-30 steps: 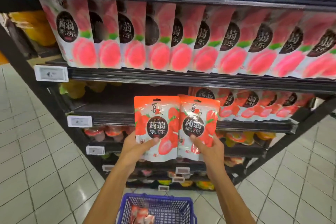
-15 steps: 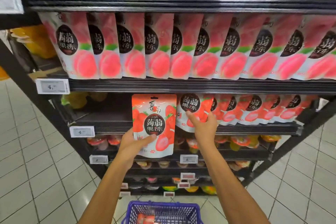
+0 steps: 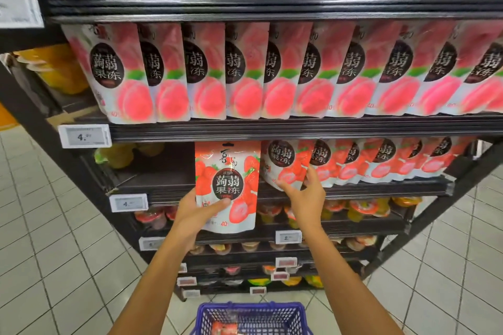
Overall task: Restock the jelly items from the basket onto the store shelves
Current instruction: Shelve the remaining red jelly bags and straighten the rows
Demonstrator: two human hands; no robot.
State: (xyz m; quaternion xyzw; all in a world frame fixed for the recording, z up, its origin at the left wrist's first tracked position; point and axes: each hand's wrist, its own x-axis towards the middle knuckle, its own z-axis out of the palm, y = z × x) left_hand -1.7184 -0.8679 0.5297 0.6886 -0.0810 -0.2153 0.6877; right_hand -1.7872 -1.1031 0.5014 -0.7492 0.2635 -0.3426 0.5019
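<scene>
The left hand (image 3: 190,212) still holds its strawberry jelly pouch (image 3: 226,185) up in front of the shelf (image 3: 158,179), same as before. To the right, the second pouch (image 3: 283,160) was in the right hand (image 3: 307,198) a moment ago. Now it stands on the shelf at the left end of the row, and the fingers have let go. The left hand grips its pouch low down, with the thumb across the front. The right hand is open with its fingers spread, and the tips touch the shelved pouch. The blue basket (image 3: 245,318) is down below.
</scene>
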